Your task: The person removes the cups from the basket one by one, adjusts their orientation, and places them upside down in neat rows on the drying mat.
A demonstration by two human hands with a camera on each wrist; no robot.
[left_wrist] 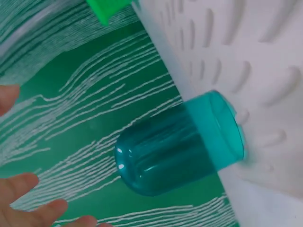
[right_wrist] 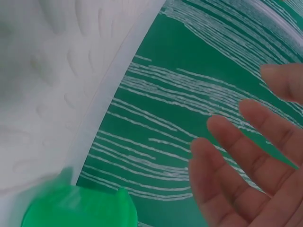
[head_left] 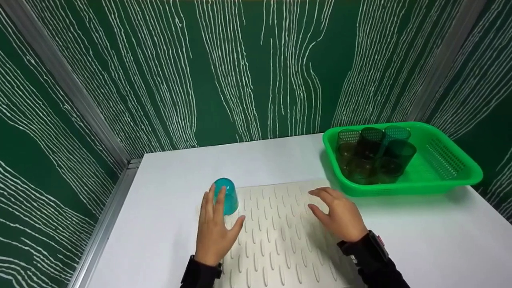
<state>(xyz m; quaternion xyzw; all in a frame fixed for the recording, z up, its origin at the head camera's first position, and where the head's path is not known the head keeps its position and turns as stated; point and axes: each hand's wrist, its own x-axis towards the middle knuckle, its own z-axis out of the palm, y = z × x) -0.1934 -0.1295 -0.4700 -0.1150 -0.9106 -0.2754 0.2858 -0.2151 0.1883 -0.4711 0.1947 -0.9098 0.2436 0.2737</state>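
Hovering, thumbs apart from fingers: left hand near the teal cup, lower centre; right hand, lower right.

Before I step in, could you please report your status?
Left hand, right hand: both empty. Teal cup upside down, far left corner of ridged mat. No obstruction visible.

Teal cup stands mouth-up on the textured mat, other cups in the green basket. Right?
Not mouth-up: the left wrist view shows the teal cup mouth-down, its rounded closed end away from the textured mat. The other cups are in the green basket.
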